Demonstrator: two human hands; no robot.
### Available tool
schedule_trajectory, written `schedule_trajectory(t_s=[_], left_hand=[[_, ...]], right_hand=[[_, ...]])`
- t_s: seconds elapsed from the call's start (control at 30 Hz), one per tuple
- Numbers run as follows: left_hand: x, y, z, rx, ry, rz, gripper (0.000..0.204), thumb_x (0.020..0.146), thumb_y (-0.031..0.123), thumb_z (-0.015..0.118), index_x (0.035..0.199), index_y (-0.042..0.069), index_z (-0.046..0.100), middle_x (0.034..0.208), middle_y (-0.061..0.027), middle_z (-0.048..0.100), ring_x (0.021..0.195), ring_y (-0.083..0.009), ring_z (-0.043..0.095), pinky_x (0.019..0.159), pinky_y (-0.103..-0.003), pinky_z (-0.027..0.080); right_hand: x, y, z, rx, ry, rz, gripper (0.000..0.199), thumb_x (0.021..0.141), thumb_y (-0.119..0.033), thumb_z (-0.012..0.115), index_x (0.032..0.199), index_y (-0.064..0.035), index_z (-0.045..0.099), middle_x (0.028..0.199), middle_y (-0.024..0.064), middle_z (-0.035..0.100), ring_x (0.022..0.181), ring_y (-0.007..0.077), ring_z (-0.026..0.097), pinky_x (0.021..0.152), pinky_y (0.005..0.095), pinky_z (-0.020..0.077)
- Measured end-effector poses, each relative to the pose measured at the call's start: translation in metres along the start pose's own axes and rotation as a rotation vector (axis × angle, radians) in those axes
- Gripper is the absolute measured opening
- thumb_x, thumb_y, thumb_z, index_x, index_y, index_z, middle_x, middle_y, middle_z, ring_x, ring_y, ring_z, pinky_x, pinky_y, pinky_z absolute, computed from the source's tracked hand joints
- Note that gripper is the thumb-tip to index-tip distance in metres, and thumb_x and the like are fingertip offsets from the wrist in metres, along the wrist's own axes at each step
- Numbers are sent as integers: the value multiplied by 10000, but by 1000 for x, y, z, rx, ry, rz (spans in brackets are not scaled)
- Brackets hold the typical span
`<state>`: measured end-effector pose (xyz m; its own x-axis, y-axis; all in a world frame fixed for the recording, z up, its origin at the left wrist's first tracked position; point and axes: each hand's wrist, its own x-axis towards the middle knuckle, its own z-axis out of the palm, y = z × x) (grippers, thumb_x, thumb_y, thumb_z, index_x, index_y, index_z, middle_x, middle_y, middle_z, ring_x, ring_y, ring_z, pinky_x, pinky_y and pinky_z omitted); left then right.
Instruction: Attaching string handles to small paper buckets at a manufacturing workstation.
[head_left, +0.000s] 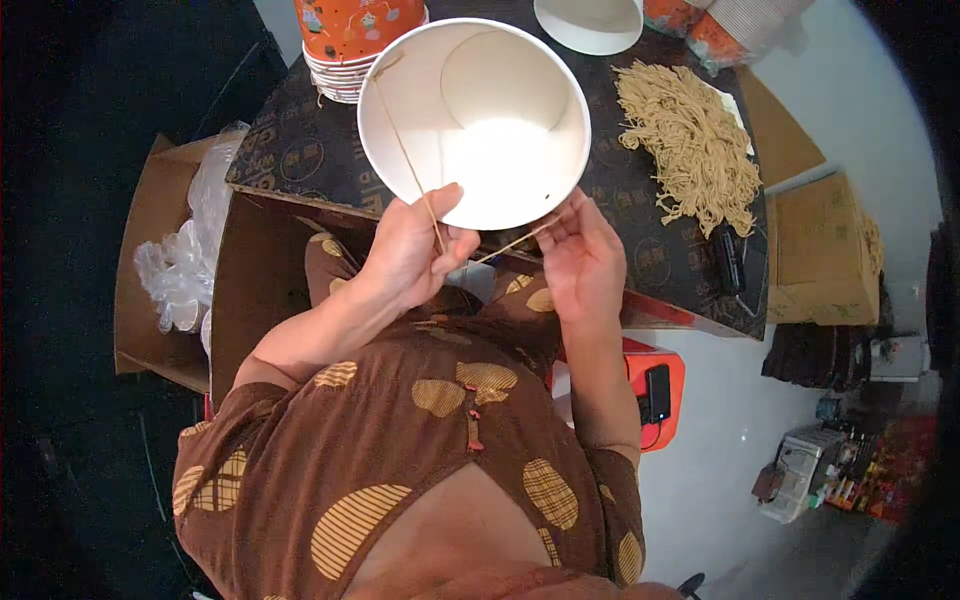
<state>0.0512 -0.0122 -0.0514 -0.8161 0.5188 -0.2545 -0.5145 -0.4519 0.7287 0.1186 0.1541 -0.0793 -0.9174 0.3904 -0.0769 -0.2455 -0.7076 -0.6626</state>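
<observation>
A white paper bowl (475, 120), tilted toward the person and empty inside, is held over the near edge of the dark printed table (300, 150). The left hand (410, 250) pinches a thin strand (405, 150) that runs up across the bowl's left rim. The right hand (580, 255) pinches a second strand (515, 240) at the bowl's lower edge. A heap of tan strands (690, 145) lies near the table's right edge. A stack of orange printed cups (350, 40) stands at the far edge, and a cardboard box (160, 240) on the left holds clear plastic lids (185, 265).

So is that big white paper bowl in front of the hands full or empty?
Empty: the white paper bowl is tipped toward the camera, showing a bare white inside.
</observation>
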Motion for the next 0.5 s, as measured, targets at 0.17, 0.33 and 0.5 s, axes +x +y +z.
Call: schedule_trajectory(t_s=[0.17,0.33,0.5], left_hand=[[-2,3,1,15,30,-24,289,914,184,570,1073,-38,474,704,-85,565,387,-109,411,299,-204,244],[1,0,-10,36,10,-31,250,937,171,524,1066,-37,478,720,-88,573,419,-115,428,319,-212,233],[2,2,-8,38,41,-46,222,959,166,481,1035,-42,493,714,-105,580,442,-125,444,334,-222,228]], right_hand=[[8,-6,-18,15,-4,-72,184,948,-167,580,1013,2,615,841,35,595,778,133,545,725,278,449],[7,-18,-16,-17,43,-81,146,930,-168,612,953,-23,608,788,13,554,732,117,498,678,271,420],[8,-26,-15,-31,-16,-145,115,920,-144,622,907,-32,601,754,5,528,684,104,472,604,268,382]])
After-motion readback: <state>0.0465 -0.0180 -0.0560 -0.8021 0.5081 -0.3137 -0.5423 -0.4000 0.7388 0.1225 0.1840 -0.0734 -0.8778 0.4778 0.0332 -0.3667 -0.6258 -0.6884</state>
